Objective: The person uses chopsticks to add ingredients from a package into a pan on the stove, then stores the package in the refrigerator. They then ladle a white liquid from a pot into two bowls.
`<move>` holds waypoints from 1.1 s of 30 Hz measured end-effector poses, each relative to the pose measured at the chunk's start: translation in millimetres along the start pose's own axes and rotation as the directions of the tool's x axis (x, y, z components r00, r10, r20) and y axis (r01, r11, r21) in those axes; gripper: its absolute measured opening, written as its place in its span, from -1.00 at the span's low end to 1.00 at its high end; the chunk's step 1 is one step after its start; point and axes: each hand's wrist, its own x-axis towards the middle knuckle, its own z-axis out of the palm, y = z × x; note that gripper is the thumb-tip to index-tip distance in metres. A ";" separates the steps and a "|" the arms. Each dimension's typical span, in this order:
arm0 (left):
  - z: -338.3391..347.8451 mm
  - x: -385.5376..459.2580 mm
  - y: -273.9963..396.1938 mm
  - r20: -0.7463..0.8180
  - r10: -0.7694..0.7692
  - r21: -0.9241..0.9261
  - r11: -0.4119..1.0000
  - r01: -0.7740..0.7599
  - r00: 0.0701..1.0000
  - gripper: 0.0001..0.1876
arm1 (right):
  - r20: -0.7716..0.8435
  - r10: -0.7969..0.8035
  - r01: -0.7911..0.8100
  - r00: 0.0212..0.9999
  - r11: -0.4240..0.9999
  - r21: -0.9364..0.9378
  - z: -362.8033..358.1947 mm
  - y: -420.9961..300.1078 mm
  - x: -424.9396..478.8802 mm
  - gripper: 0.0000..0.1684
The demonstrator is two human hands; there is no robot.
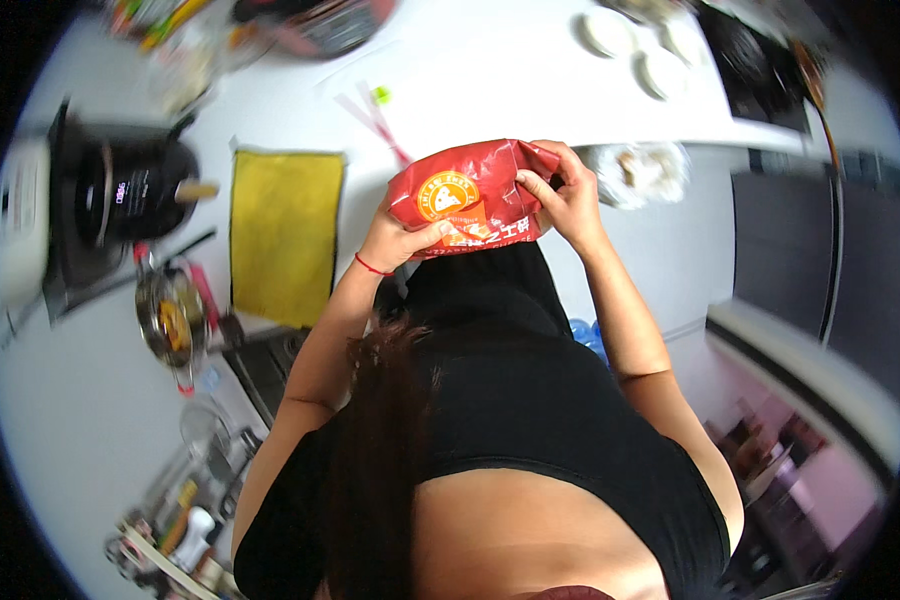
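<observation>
Held up in front of me is a red plastic food bag [487, 176] with an orange round emblem; its print says it is mozzarella cheese. My left hand [401, 238] grips its left end, thumb on the front face. At the bag's right end, my right hand [566, 191] pinches the gathered, crumpled plastic between thumb and fingers. The fingers behind the bag are mostly hidden. Just beyond the bag, a pink strip-like item [379, 124] lies on the white countertop [480, 90], beside a small bright green object [381, 94].
A yellow mat [285, 236] lies to the left, near a black appliance [131, 191] with a lit display. A metal pot [171, 319] with yellowish contents stands below it. Several white round items [664, 73] sit at the far right, and a clear plastic bag [637, 174] is beside my right hand.
</observation>
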 end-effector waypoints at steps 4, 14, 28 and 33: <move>114.7 63.1 -8.8 0.217 -0.153 -0.152 0.970 0.188 0.964 -0.38 | -0.446 -0.039 -0.039 0.894 0.986 -0.163 -108.9 16.5 -60.4 -0.22; 496.7 192.0 -76.1 0.536 0.333 0.207 0.839 -0.503 0.776 -0.13 | -0.859 0.139 -0.204 0.492 0.978 0.042 -387.0 91.8 -198.0 -0.77; 876.5 339.8 -197.1 0.944 0.288 0.028 0.414 -0.910 0.160 -0.11 | -0.664 0.742 0.472 0.095 0.553 0.687 -718.6 231.2 -258.2 -0.55; 1001.3 401.4 -204.7 0.868 0.073 0.200 0.854 -0.481 0.491 0.12 | -0.704 0.704 0.493 0.092 0.582 0.647 -821.3 269.9 -298.5 -0.46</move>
